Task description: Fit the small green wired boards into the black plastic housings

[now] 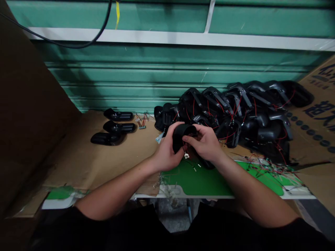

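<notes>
Between both hands I hold a black plastic housing (pixel 180 131) with a rounded, hollow end, above the green mat. My left hand (pixel 170 150) is wrapped round its left side. My right hand (pixel 205 141) grips the right side, its thumb pressing at the opening. Thin wires with a small pale connector board (pixel 186 155) hang from the housing. Much of the housing is covered by my fingers. Just behind my hands lies a heap of similar black housings (pixel 214 101) with red wires.
Three black housings (pixel 119 127) lie on cardboard (pixel 104 157) at left, beside small wired circuit boards (pixel 142 127). Loose wires (pixel 272 169) are tangled at right on the green mat (pixel 209 184). Cardboard boxes (pixel 319 115) flank the table; a green slatted wall (pixel 131 76) stands behind.
</notes>
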`<state>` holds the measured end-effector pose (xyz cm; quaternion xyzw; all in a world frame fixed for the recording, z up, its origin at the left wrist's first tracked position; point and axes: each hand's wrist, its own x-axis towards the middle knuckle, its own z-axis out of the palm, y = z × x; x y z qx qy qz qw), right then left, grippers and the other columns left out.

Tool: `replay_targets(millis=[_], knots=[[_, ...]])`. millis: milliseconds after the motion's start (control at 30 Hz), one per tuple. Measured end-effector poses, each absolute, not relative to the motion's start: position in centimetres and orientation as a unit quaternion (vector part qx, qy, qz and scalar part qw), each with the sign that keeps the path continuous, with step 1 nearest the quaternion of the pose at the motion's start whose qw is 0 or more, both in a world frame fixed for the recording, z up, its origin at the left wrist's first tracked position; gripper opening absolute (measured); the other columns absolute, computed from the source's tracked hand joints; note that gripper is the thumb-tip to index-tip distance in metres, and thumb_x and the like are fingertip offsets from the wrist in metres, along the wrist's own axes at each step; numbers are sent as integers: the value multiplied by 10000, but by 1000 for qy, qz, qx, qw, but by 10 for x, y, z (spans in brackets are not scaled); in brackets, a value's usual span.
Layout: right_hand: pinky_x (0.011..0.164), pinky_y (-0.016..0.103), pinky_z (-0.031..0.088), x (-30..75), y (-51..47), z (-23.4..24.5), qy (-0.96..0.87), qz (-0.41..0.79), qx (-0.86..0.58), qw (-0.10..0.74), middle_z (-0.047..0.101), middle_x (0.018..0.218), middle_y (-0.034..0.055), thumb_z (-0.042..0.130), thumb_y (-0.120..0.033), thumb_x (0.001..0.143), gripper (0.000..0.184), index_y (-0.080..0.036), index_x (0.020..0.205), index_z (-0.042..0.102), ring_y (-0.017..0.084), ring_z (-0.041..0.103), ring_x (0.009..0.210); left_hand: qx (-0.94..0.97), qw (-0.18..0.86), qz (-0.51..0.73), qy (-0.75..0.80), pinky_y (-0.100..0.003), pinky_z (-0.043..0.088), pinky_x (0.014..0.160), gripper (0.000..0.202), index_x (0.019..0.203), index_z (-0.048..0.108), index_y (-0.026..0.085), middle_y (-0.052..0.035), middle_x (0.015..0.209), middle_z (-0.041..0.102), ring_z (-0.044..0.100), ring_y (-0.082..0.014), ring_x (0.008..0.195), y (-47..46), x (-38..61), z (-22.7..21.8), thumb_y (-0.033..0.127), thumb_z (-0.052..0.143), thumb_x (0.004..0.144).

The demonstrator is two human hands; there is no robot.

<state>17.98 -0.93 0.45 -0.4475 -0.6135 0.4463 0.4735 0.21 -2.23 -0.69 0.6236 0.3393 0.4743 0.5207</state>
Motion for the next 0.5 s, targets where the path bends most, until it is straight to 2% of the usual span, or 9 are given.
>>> replay_targets(millis=[100,167,267,333,433,500], knots=[[608,301,524,180,-10,6,-606,435,-463,478,690,842,55,869,-380,787,318,-176,963,700,177,635,713,634,488,489,348,-306,509,1192,688,1484,458,210,-110,1431,564,583,-156,1316,-18,3,-8,304,719,854],[554,276,478,184,-11,12,-615,408,-480,475,687,847,53,869,-386,803,346,-181,1014,686,159,618,679,623,478,500,364,-266,523,1118,665,1455,460,205,-106,1397,580,599,-133,1242,-15,4,-8,348,724,861],[542,266,424,192,-16,24,-655,394,-463,449,666,791,49,809,-396,874,265,-171,915,677,136,576,642,596,498,499,384,-218,535,959,675,1430,432,212,-76,1209,631,606,-85,1030,-13,4,-11,394,738,856],[533,272,406,195,-19,30,-680,441,-442,386,650,723,47,771,-428,908,279,-161,856,707,133,556,601,588,507,497,387,-203,526,897,671,1422,414,216,-57,1110,633,596,-67,945,-11,3,-12,402,730,861],[493,258,369,195,-21,30,-682,494,-444,307,628,660,33,791,-443,880,296,-153,836,749,124,530,548,597,496,499,387,-209,524,920,654,1427,405,204,-69,1122,642,611,-73,970,-10,2,-15,393,702,876],[480,241,356,193,-21,27,-671,509,-449,299,613,650,17,805,-418,859,274,-152,829,749,109,513,533,605,484,498,390,-219,524,952,636,1430,410,197,-79,1148,648,619,-79,1001,-10,0,-16,374,685,884]])
